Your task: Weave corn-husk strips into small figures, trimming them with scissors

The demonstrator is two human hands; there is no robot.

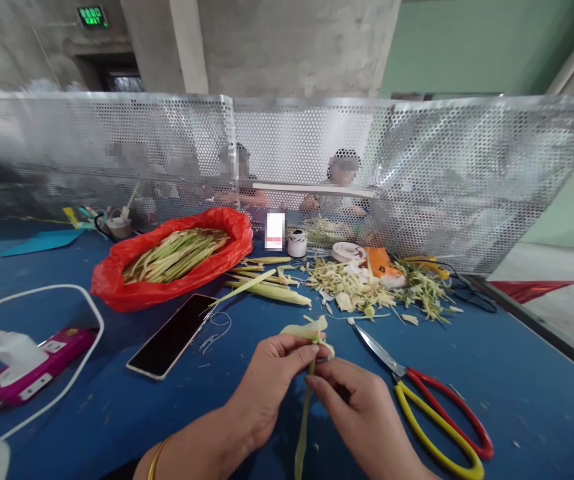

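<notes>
Near the front of the blue table, my left hand [271,377] pinches a small bundle of pale corn husk [307,329] between thumb and fingers. The bundle flares out above the fingertips. Close against it on the right, my right hand [354,400] is closed, thumb and forefinger together on a long, narrow husk strip [303,427] that hangs down between the hands. My fingers partly hide where strip and bundle meet. Right of my right hand lie scissors [401,373] with one red and one yellow handle, blades pointing away from me.
A red plastic bag [171,290] of husk strips, a phone [174,337] and a purple power strip [37,370] with a white cable are left. Loose husks [271,291], scraps [351,287], a tape roll [348,252] and a small jar [297,244] lie before a perforated screen [307,133]; people sit behind it.
</notes>
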